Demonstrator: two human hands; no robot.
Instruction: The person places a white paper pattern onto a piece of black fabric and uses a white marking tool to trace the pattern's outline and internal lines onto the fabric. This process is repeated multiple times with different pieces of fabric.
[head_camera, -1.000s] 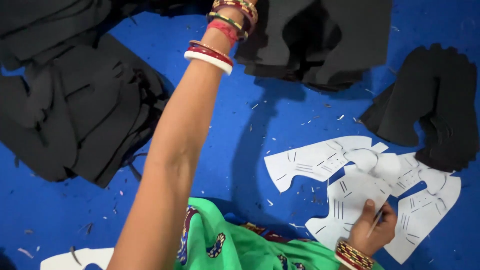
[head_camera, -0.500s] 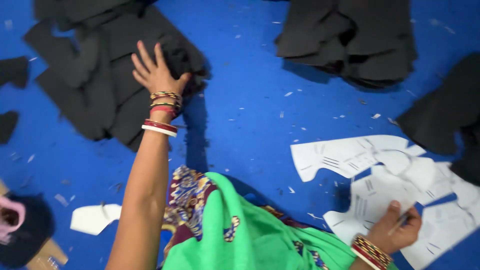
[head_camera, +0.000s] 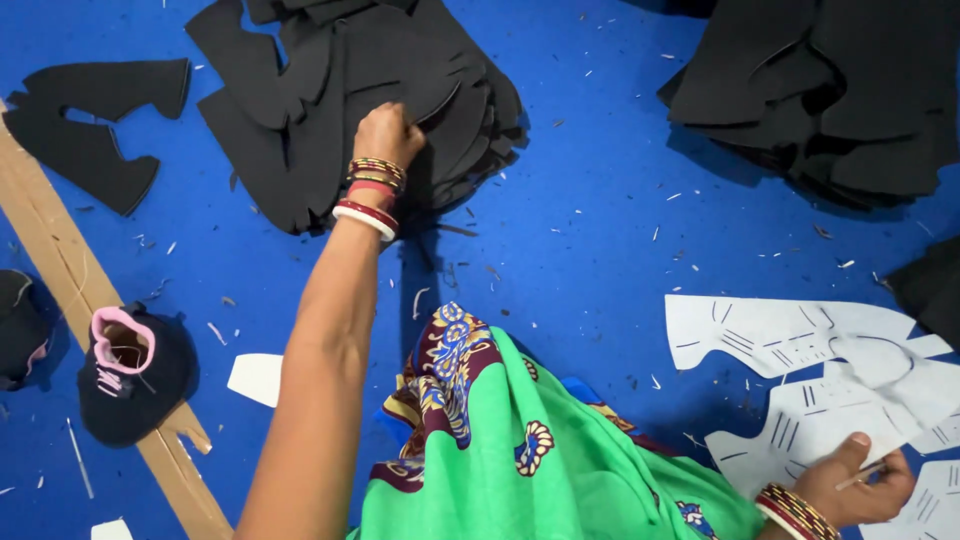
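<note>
Left arm stretched forward, left hand (head_camera: 388, 132) curled, grip pinching a black cut piece (head_camera: 440, 85) on the stack (head_camera: 300, 130). Right hand (head_camera: 858, 487) rests on white paper patterns (head_camera: 800, 340), pinching a thin pen (head_camera: 858, 477).

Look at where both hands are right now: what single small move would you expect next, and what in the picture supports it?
Probably lifting one black piece off the stack. The left hand is closed on the edge of the top cut-out of the black pile, while the right hand holds a thin pen-like tool on the white paper pattern, with no black piece under it.
</note>
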